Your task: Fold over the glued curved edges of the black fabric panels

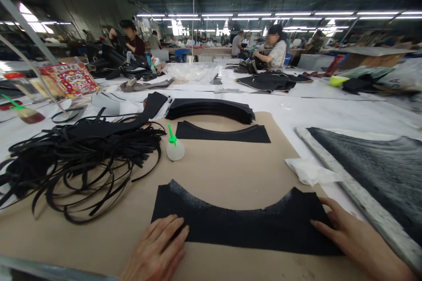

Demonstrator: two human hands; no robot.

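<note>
A black fabric panel [237,228] with a deep curved cutout along its far edge lies flat in front of me on brown board. Whitish speckles show along the curve. My left hand [158,248] rests on the panel's near left corner, fingers stretched out. On the panel's right end lies my right hand [346,230], thumb and fingers apart at the edge. Farther off is a similar curved black piece [224,134], with a stack of black curved pieces [211,109] behind it. A squeeze bottle [174,149] with a green nozzle stands to their left.
Tangled black strips [99,158] cover the left side. At right, a pale board [349,184] carries dark, white-streaked layers beside a crumpled white sheet [310,171]. Another green-tipped bottle [29,115] and a red packet [70,80] sit far left. People work at tables behind.
</note>
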